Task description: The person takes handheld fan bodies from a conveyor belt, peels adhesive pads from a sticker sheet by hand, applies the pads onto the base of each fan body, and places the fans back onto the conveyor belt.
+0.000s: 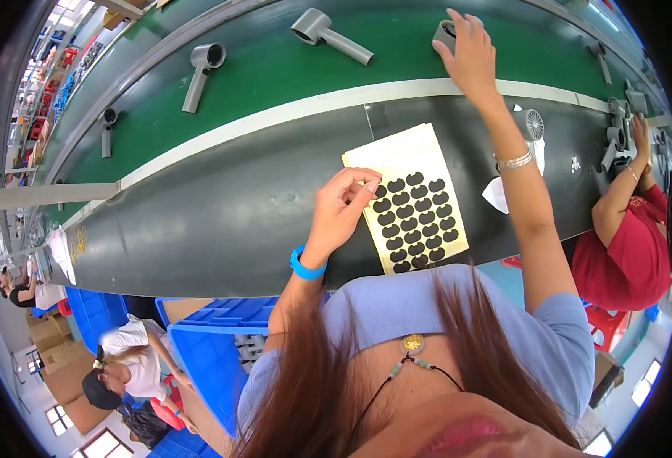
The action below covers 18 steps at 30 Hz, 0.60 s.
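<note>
My right hand [472, 57] reaches out to the green conveyor belt, its thumb and fingers around the round head of a grey handheld fan [444, 35]; that fan's handle is hidden. My left hand [343, 208] is at the left edge of a pale yellow sheet [397, 153] bearing rows of black rounded stickers [408, 224]. Its thumb and forefinger are pinched together beside the top row; whatever lies between them is too small to make out. Partly behind my right forearm, another grey fan [533, 124] rests on the dark worktop with white paper [496, 195] near it.
More grey fans lie along the green belt [259, 95], such as one [328, 34] at the top middle and one [202, 72] further left. A pale rail [275, 114] divides belt from worktop. A co-worker in red [626, 252] sits at right beside several fans. Blue crates [206, 366] stand below left.
</note>
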### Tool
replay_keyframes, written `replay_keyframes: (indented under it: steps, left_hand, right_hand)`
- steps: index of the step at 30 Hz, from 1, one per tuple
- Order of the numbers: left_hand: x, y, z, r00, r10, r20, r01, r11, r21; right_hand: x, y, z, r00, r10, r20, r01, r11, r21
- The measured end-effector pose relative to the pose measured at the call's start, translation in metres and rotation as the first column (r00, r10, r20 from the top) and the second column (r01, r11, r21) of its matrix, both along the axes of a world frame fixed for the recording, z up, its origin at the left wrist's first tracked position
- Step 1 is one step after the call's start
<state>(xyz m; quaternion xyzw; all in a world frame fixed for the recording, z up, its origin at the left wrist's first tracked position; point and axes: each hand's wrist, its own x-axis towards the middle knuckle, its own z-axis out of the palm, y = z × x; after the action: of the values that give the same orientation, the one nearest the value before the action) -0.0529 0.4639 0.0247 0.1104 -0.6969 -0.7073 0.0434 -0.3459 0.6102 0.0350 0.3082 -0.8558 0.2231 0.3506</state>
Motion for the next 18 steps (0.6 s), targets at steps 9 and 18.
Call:
replay_keyframes:
  steps: [9, 18]
  left_hand:
    - [-0.005, 0.008, 0.003, 1.0, -0.004, 0.003, 0.004, 0.999, 0.048]
    - [-0.031, -0.004, 0.05, 0.965, 0.168, -0.202, -0.083, 0.925, 0.372]
  right_hand:
    - [0.047, 0.015, 0.012, 0.848, 0.391, 0.357, -0.36, 0.92, -0.152]
    - [0.192, 0.026, 0.025, 0.565, 0.793, 0.23, -0.814, 0.581, -0.002]
